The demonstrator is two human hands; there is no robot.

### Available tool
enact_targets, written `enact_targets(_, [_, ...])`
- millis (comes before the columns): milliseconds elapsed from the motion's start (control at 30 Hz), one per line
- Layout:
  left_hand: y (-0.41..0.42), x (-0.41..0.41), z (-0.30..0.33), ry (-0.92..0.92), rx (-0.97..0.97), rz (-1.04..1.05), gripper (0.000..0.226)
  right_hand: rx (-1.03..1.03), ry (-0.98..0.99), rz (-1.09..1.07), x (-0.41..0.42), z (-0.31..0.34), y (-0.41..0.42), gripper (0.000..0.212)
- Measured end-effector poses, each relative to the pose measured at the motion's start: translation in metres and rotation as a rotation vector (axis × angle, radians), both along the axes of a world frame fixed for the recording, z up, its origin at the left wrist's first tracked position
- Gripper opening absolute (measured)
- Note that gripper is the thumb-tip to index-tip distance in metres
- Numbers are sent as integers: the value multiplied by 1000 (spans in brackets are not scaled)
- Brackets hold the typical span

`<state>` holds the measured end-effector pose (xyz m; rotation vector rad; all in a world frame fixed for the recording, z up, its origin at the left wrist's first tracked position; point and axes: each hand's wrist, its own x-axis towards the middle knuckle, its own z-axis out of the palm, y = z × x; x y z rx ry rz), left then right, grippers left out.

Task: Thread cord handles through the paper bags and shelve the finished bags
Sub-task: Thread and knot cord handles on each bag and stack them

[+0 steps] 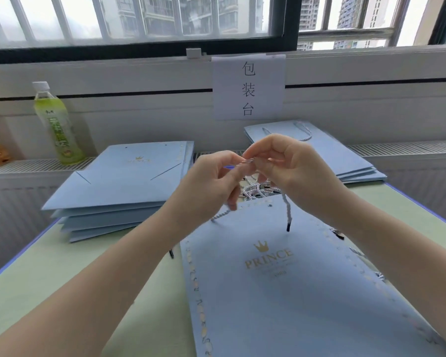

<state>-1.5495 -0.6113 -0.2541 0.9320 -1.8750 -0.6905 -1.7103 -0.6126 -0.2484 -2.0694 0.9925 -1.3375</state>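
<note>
Both hands are raised over the near edge of a pale green table (49, 266), working 1 twisted white-and-grey cord (247, 161). The left hand (211, 176) pinches the cord between thumb and forefinger, its other fingers curled downward, and the right hand (289, 166) pinches the same cord just beside it, thumb and forefinger closed on the strand while the remaining fingers bend loosely. The short stretch of cord between the 2 hands is taut; 1 end hangs down from the right hand and finishes in a dark tip (288, 226) above the bag below, and another length trails out under the left hand. Directly beneath lies a flat light blue paper bag with a gold crown and the word PRINCE (268, 292), its top edge toward the window. Just beyond that edge, behind the hands, sits a loose bundle of similar twisted cords (258, 190). To the left is a stack of flat light blue bags without handles (119, 186), and at the back right a second stack of light blue bags with a cord handle showing on top (345, 153). A green drink bottle with a white cap (56, 124) stands on the ledge at left, and a white paper sign with 3 black characters (248, 86) hangs below the window.
</note>
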Motion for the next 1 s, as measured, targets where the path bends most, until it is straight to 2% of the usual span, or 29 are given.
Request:
enact_targets(100, [-4,7,5,157,-67,112,24,-83,107,-170,-8,-1,-8,19])
enact_targets(167, [-6,12,10,253,-165,194,26,-36,26,-166,-11,0,-9,21])
enact_targets(267, [-6,17,13,338,-257,257,26,192,-260,-80,-14,2,-10,26])
enact_targets(367, [-3,16,16,313,-178,231,36,493,-654,104,-16,6,-13,24])
enact_targets(433, [-1,15,17,212,-21,175,54,643,-919,207,-17,10,-14,20])
enact_targets(500, [0,13,15,-60,157,102,62,718,-1106,315,-19,11,-14,15])
enact_targets(533, [-1,12,10,-232,216,81,60,725,-1149,362,-20,11,-14,18])
enact_targets(600, [-6,9,-6,-536,176,128,46,704,-1132,390,-20,10,-16,24])
enact_targets(700, [-10,2,-26,-738,-8,187,10,651,-1017,367,-15,5,-16,23])
enact_targets(767, [-12,-1,-34,-826,2,198,35,631,-933,380,-12,2,-15,28])
enact_targets(900, [-12,-2,-37,-752,56,258,45,623,-767,404,-8,-5,-10,45])
enact_targets(1000, [-13,-2,-34,-625,68,307,41,548,-608,327,-4,-12,-11,34])
